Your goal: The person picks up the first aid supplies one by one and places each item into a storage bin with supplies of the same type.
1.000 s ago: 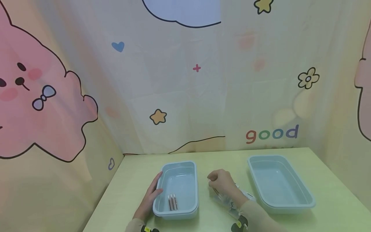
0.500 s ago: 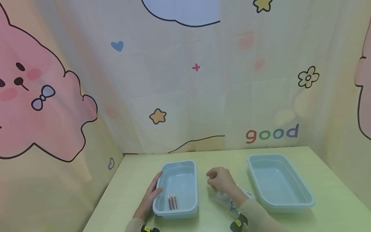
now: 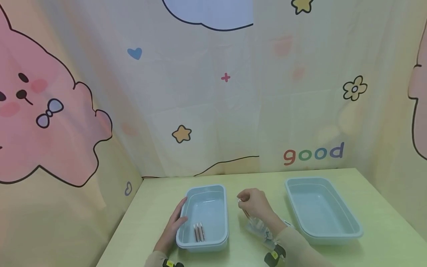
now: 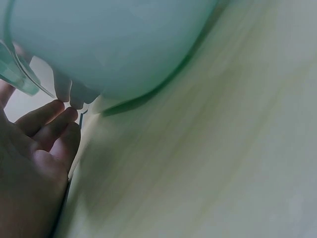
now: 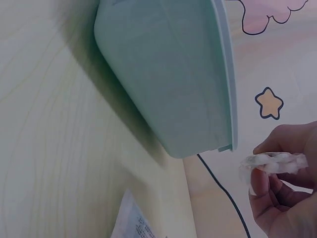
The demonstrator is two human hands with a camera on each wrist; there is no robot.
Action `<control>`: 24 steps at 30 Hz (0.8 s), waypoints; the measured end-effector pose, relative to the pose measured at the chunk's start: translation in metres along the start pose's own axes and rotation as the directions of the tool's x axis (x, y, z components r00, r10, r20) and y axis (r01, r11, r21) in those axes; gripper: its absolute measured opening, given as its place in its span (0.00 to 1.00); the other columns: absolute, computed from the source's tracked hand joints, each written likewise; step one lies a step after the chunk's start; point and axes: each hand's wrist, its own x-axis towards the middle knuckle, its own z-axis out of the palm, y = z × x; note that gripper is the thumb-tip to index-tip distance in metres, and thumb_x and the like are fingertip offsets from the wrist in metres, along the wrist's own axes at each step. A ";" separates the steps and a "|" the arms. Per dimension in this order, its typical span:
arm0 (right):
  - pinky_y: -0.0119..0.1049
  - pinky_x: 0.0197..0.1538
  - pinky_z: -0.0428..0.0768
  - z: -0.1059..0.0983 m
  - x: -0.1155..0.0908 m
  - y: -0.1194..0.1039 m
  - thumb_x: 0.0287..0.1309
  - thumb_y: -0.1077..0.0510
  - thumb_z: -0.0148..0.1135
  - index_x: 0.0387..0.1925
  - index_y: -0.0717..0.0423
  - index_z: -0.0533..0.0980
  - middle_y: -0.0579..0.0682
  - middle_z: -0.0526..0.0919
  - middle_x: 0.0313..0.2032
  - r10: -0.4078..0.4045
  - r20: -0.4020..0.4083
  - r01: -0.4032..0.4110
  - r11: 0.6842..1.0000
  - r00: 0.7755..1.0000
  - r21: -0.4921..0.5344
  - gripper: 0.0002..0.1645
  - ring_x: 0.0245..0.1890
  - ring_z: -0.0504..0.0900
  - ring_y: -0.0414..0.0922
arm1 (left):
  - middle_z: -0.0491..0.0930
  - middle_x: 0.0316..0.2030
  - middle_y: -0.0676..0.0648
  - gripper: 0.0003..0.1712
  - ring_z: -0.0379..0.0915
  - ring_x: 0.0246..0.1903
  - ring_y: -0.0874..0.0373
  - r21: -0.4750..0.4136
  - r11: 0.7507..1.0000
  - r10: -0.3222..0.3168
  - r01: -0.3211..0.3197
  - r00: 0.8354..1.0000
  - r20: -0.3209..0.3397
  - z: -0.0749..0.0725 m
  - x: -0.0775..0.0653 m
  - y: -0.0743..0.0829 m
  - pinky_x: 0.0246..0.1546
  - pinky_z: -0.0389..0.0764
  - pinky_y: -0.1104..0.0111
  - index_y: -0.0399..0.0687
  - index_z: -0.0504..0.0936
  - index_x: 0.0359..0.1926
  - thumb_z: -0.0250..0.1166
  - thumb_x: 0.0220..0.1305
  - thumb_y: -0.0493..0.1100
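In the head view a light blue plastic tray [image 3: 207, 205] holds a few cotton swabs [image 3: 199, 232] near its front. My left hand [image 3: 171, 224] grips this tray's left side, thumb over the rim and fingers along the outer wall; the left wrist view shows fingers [image 4: 52, 126] bent near the rim. To the right of the tray, my right hand [image 3: 257, 204] pinches a bundle of cotton swabs [image 5: 275, 162] between thumb and fingers. White tips in clear plastic show in the right wrist view, and brown sticks slant down below the hand in the head view.
A second light blue tray [image 3: 320, 207] stands on the right of the pale wood-grain table [image 3: 156, 193]. Clear plastic packaging with print [image 3: 261, 233] lies under the right wrist, between the two trays. A cartoon-printed curtain [image 3: 213, 111] closes off the back and sides.
The right hand has risen slightly, away from the plastic packaging, with the swabs still pinched. The left hand and both trays look unmoved.
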 end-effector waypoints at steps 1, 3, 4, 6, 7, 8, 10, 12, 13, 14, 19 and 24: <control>0.41 0.40 0.82 -0.001 0.000 -0.001 0.48 0.62 0.65 0.38 0.55 0.84 0.45 0.85 0.31 -0.003 -0.003 0.003 1.000 1.000 0.002 0.13 0.33 0.81 0.41 | 0.45 0.77 0.49 0.34 0.41 0.75 0.37 0.001 1.000 -0.001 0.001 1.000 -0.003 0.000 0.000 0.000 0.66 0.56 0.37 0.76 0.53 0.73 0.49 0.70 0.47; 0.41 0.40 0.82 -0.002 -0.001 -0.002 0.48 0.62 0.65 0.39 0.56 0.84 0.45 0.85 0.31 -0.010 -0.008 0.010 1.000 1.000 0.005 0.13 0.33 0.81 0.41 | 0.45 0.77 0.49 0.35 0.41 0.75 0.38 0.002 1.000 0.000 0.000 1.000 -0.009 0.001 0.001 -0.001 0.66 0.56 0.36 0.76 0.53 0.73 0.49 0.69 0.47; 0.41 0.41 0.82 -0.002 -0.001 -0.003 0.48 0.62 0.65 0.39 0.56 0.84 0.45 0.85 0.31 -0.012 -0.011 0.012 1.000 1.000 0.009 0.13 0.33 0.81 0.41 | 0.45 0.77 0.50 0.35 0.41 0.75 0.38 0.000 1.000 0.000 0.000 1.000 -0.012 0.001 0.001 -0.001 0.66 0.55 0.36 0.76 0.53 0.73 0.49 0.69 0.47; 0.41 0.41 0.82 -0.003 -0.002 -0.005 0.49 0.62 0.65 0.39 0.56 0.84 0.45 0.85 0.31 -0.016 -0.019 0.016 1.000 1.000 0.016 0.12 0.33 0.81 0.41 | 0.45 0.77 0.50 0.35 0.41 0.75 0.38 0.002 1.000 0.002 -0.002 1.000 -0.013 0.001 0.000 -0.001 0.66 0.55 0.36 0.76 0.53 0.73 0.49 0.69 0.47; 0.42 0.41 0.82 -0.003 -0.002 -0.005 0.49 0.62 0.65 0.39 0.56 0.84 0.45 0.85 0.31 -0.018 -0.023 0.019 1.000 1.000 0.022 0.12 0.33 0.81 0.41 | 0.45 0.77 0.50 0.35 0.41 0.75 0.38 0.002 1.000 0.003 -0.003 1.000 -0.015 0.001 0.000 -0.001 0.66 0.55 0.36 0.76 0.53 0.73 0.49 0.69 0.47; 0.42 0.41 0.82 -0.004 -0.002 -0.006 0.49 0.62 0.65 0.39 0.56 0.84 0.45 0.85 0.31 -0.022 -0.028 0.022 0.999 0.999 0.027 0.12 0.33 0.80 0.41 | 0.45 0.77 0.50 0.35 0.41 0.75 0.38 0.003 1.000 0.003 -0.003 1.000 -0.016 0.001 0.000 -0.001 0.66 0.55 0.36 0.76 0.53 0.73 0.49 0.69 0.47; 0.41 0.40 0.81 -0.004 -0.003 -0.008 0.49 0.62 0.65 0.38 0.55 0.84 0.45 0.85 0.31 -0.026 -0.036 0.027 0.999 0.999 0.037 0.12 0.32 0.80 0.41 | 0.45 0.77 0.49 0.35 0.40 0.75 0.38 0.005 1.000 0.002 -0.002 1.000 -0.014 0.001 0.000 -0.001 0.66 0.55 0.36 0.75 0.53 0.73 0.49 0.68 0.47; 0.41 0.40 0.81 -0.005 -0.003 -0.009 0.48 0.62 0.65 0.37 0.54 0.84 0.44 0.85 0.30 -0.029 -0.048 0.032 0.998 0.998 0.048 0.11 0.32 0.80 0.40 | 0.45 0.77 0.49 0.35 0.41 0.75 0.38 0.007 1.000 -0.003 0.003 1.000 -0.016 0.002 -0.001 -0.001 0.66 0.55 0.36 0.75 0.53 0.73 0.49 0.68 0.47; 0.40 0.40 0.82 -0.005 -0.003 -0.010 0.48 0.62 0.65 0.37 0.54 0.84 0.44 0.85 0.30 -0.034 -0.054 0.037 0.998 0.998 0.049 0.11 0.32 0.80 0.40 | 0.45 0.77 0.49 0.35 0.41 0.75 0.38 0.006 1.000 -0.005 0.005 1.000 -0.014 0.002 -0.001 -0.001 0.66 0.55 0.36 0.75 0.53 0.74 0.50 0.68 0.47; 0.39 0.39 0.82 -0.006 -0.003 -0.011 0.48 0.62 0.65 0.37 0.53 0.84 0.44 0.85 0.29 -0.040 -0.061 0.043 0.998 0.997 0.051 0.11 0.31 0.80 0.39 | 0.45 0.77 0.49 0.35 0.41 0.75 0.38 0.004 1.000 -0.011 0.011 1.000 -0.013 0.002 -0.001 0.000 0.66 0.55 0.36 0.76 0.53 0.73 0.50 0.68 0.48; 0.36 0.37 0.81 -0.009 -0.003 -0.017 0.49 0.61 0.66 0.36 0.52 0.84 0.42 0.84 0.28 -0.062 -0.087 0.067 0.996 0.994 0.055 0.09 0.30 0.80 0.38 | 0.44 0.77 0.49 0.34 0.40 0.75 0.37 -0.002 1.000 -0.031 0.031 0.999 -0.005 0.002 -0.003 0.003 0.65 0.56 0.36 0.78 0.53 0.73 0.50 0.69 0.49; 0.35 0.37 0.81 -0.010 -0.001 -0.020 0.49 0.61 0.66 0.36 0.51 0.84 0.42 0.84 0.28 -0.061 -0.086 0.068 0.995 0.994 0.072 0.09 0.30 0.80 0.38 | 0.43 0.77 0.50 0.34 0.38 0.75 0.38 0.002 1.000 -0.029 0.029 1.000 -0.003 0.002 -0.004 0.005 0.66 0.54 0.36 0.79 0.53 0.73 0.49 0.70 0.48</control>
